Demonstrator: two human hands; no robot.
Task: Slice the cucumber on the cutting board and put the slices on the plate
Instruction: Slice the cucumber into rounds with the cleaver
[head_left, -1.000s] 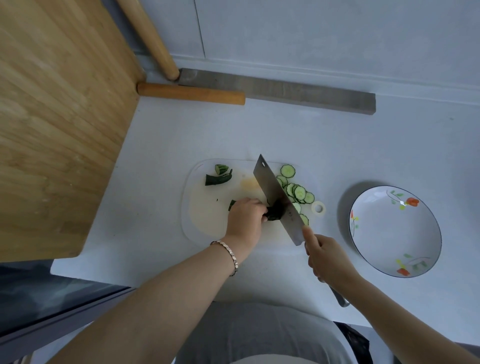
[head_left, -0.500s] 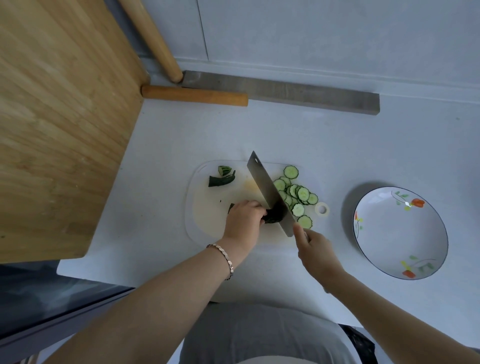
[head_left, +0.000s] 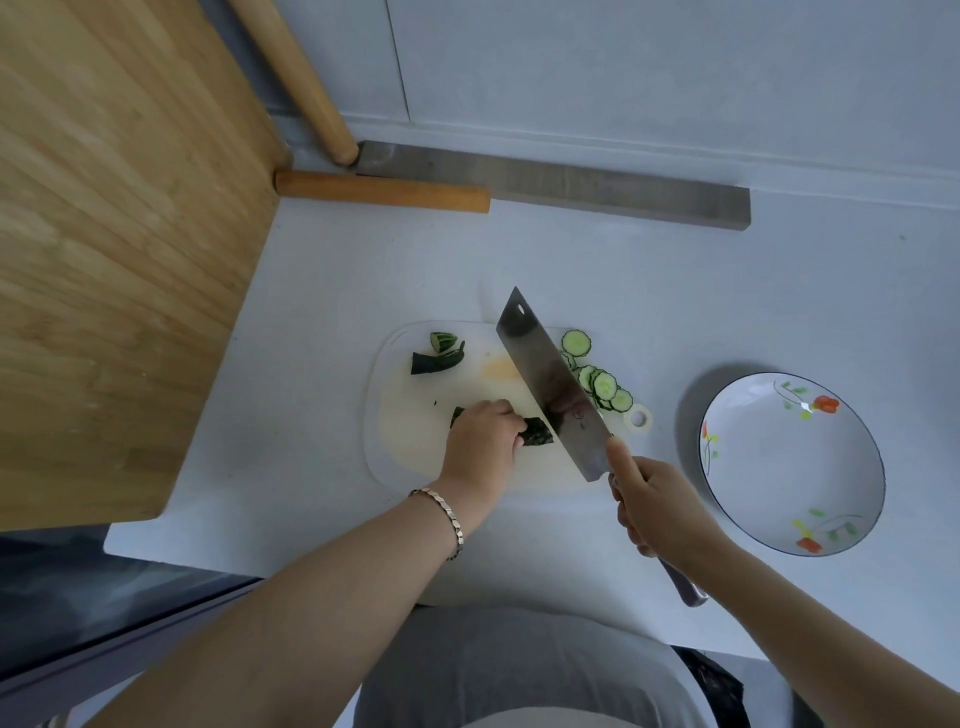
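Observation:
A white cutting board (head_left: 410, 441) lies on the pale counter. My left hand (head_left: 483, 441) holds down a short dark-green cucumber piece (head_left: 537, 431), most of it hidden under my fingers. My right hand (head_left: 654, 499) grips the handle of a broad cleaver (head_left: 550, 384), whose blade stands just right of the cucumber end. Several round slices (head_left: 597, 382) lie in a heap on the board's right side, partly hidden behind the blade. Two trimmed peel pieces (head_left: 439, 353) sit at the board's far left. The white flowered plate (head_left: 789, 462) on the right holds nothing.
A big wooden board (head_left: 114, 234) fills the left side. Two wooden rods (head_left: 379, 189) and a grey metal bar (head_left: 571, 187) lie along the far wall. The counter's front edge runs close to my body.
The cleaver has lifted and tilted a little, its blade now showing more of its flat side. My left hand stays on the cucumber piece. The view has shifted slightly.

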